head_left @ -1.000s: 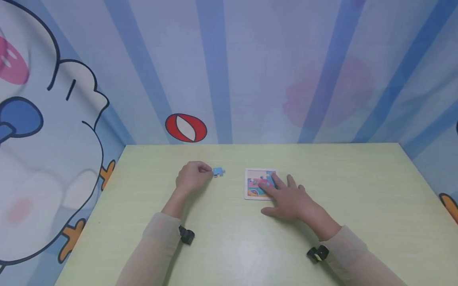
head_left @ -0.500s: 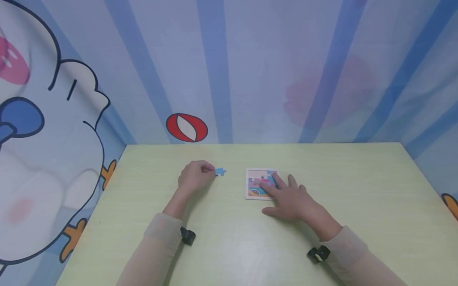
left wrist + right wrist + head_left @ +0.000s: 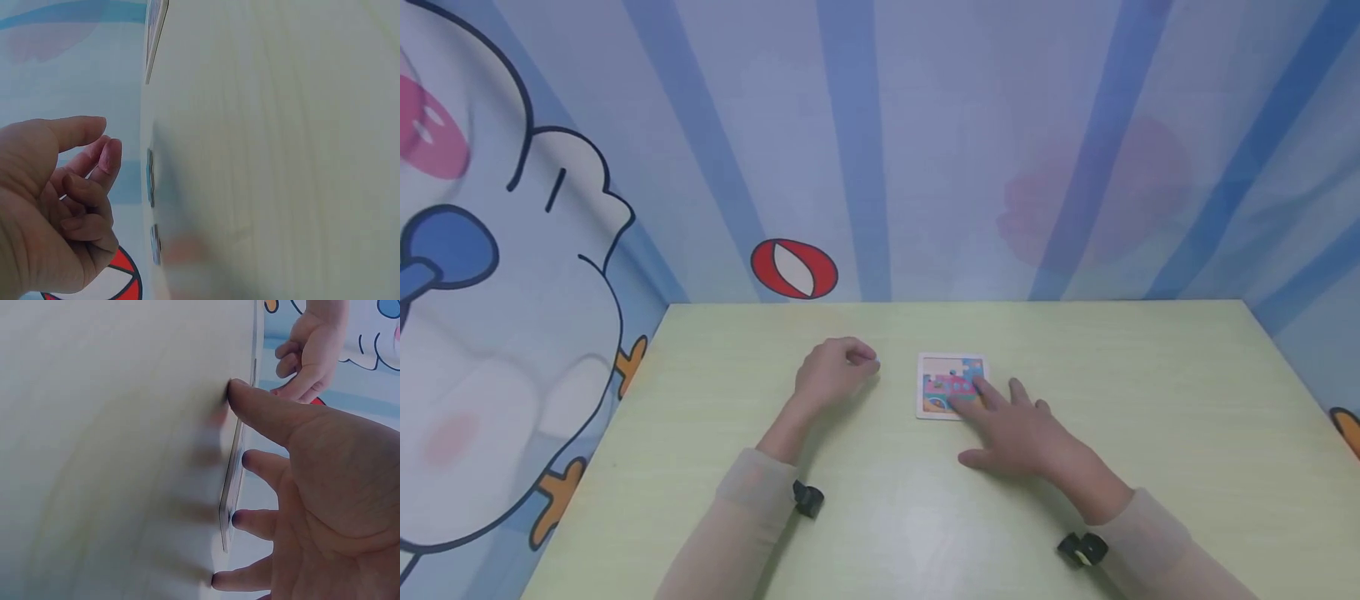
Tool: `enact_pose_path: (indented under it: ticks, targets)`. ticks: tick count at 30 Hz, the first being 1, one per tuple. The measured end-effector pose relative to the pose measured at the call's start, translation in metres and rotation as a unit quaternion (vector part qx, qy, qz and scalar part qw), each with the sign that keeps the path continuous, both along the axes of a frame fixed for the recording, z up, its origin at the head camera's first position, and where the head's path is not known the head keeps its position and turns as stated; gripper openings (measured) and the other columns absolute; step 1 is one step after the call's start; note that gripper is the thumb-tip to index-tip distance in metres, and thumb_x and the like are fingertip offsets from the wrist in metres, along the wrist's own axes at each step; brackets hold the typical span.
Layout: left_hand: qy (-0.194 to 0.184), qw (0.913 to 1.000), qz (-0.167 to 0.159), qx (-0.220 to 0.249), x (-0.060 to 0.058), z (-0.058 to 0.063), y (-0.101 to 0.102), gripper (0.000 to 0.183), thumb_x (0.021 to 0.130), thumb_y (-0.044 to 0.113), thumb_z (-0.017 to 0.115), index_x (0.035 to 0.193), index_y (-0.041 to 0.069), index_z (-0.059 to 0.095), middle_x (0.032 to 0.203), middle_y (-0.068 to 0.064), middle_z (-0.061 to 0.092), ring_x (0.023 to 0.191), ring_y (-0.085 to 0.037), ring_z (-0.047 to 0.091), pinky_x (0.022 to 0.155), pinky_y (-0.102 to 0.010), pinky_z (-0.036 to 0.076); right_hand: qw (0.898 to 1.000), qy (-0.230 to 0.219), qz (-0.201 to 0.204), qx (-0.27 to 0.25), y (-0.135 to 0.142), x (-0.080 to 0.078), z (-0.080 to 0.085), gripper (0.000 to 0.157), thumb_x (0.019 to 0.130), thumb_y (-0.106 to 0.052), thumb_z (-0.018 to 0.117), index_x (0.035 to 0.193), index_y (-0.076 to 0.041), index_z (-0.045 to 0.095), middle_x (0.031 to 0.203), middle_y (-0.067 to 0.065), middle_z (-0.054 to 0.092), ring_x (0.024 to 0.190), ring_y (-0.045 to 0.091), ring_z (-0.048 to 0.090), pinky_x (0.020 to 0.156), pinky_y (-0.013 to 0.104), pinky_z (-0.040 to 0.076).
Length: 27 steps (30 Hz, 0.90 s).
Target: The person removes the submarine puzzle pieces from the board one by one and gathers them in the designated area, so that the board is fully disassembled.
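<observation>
My left hand [image 3: 835, 372] hovers low over the table, its fingers loosely curled. In the left wrist view, the thumb and fingertips stand apart with nothing between them. Past them lie a blue puzzle piece [image 3: 150, 178] and a second small piece [image 3: 155, 244], both flat on the table. The head view shows only a sliver of blue at the fingertips. My right hand [image 3: 1018, 429] is spread, with fingertips resting on the lower right of a square puzzle in a white frame [image 3: 920, 392]. Its picture is pink, blue and orange, partly hidden by the fingers.
The pale yellow table [image 3: 880, 500] ends at a blue striped cloth backdrop [image 3: 940, 150]. A large cartoon figure [image 3: 512, 375] is printed on the left side. Dark wrist cameras sit at both cuffs.
My left hand has moved right, over the blue puzzle piece, which is now almost covered in the head view. My right hand has slid slightly right and nearer, uncovering more of the puzzle.
</observation>
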<state>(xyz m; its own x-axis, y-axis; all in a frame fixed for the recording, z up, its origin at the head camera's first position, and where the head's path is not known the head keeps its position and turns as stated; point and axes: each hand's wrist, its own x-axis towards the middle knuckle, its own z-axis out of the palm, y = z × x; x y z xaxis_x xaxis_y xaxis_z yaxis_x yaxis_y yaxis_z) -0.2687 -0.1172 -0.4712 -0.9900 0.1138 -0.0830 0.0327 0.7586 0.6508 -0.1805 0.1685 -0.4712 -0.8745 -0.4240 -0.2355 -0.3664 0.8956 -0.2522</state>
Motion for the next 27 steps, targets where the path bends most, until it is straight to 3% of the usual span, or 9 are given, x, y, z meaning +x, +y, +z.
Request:
enact_pose_path:
  ticks: [9,21,27]
  targets:
    - [0.009,0.9986,-0.052,0.0,-0.001,-0.002,0.03,0.018,0.096,0.032,0.074,0.108,0.019,0.077,0.093,0.005,0.071,0.087,-0.016,0.065,0.084,-0.043,0.05,1.0,-0.002,-0.006,-0.004,0.001,0.01,0.004,0.079,0.094,-0.056,0.069,0.161,-0.028,0.04,0.169,0.018,0.023,0.143,0.067,0.021,0.1,0.084,0.027]
    - [0.01,0.9932,-0.116,0.001,-0.003,-0.008,0.072,0.016,0.095,0.034,0.074,0.106,0.023,0.077,0.089,0.01,0.069,0.083,-0.01,0.064,0.075,-0.036,0.05,1.0,-0.003,-0.004,-0.004,0.002,0.011,0.003,0.077,0.095,-0.058,0.067,0.161,-0.029,0.04,0.169,0.017,0.023,0.142,0.068,0.021,0.097,0.084,0.031]
    - [0.001,0.991,-0.133,-0.015,-0.005,-0.013,0.09,0.016,0.093,0.036,0.076,0.106,0.026,0.077,0.089,0.014,0.068,0.08,-0.007,0.063,0.068,-0.032,0.05,1.0,0.003,0.001,-0.005,0.003,0.011,0.003,0.077,0.095,-0.058,0.067,0.161,-0.029,0.039,0.169,0.017,0.024,0.141,0.069,0.022,0.095,0.084,0.032]
